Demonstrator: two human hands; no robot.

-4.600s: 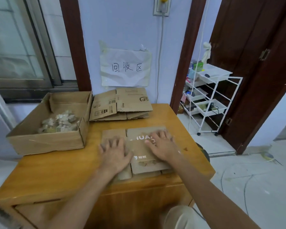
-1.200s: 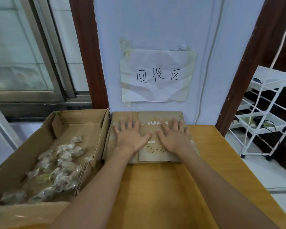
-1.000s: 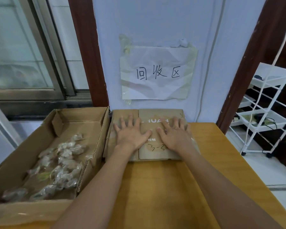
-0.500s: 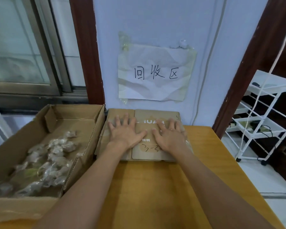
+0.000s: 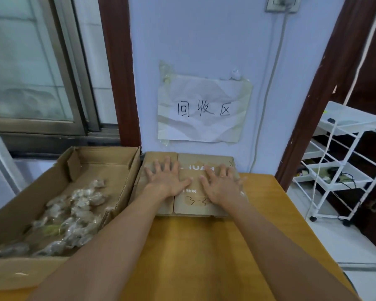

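A flattened brown cardboard box (image 5: 193,205) lies on a stack of other flattened cardboard at the back of the wooden table (image 5: 204,246), against the wall. My left hand (image 5: 166,178) rests flat on its left half, fingers spread. On its right half my right hand (image 5: 220,183) presses flat, fingers spread too. Printed letters and handwritten marks show between and below the hands.
An open cardboard box (image 5: 59,192) holding several crumpled clear plastic wraps stands at the left, touching the stack. A paper sign (image 5: 204,109) is taped to the wall above. A white wire shelf cart (image 5: 343,161) stands on the floor to the right.
4.6 s ago the flattened box lay near the table's front edge under both hands; it now sits on the stack at the back. Over the last second the hands have stayed flat on it.
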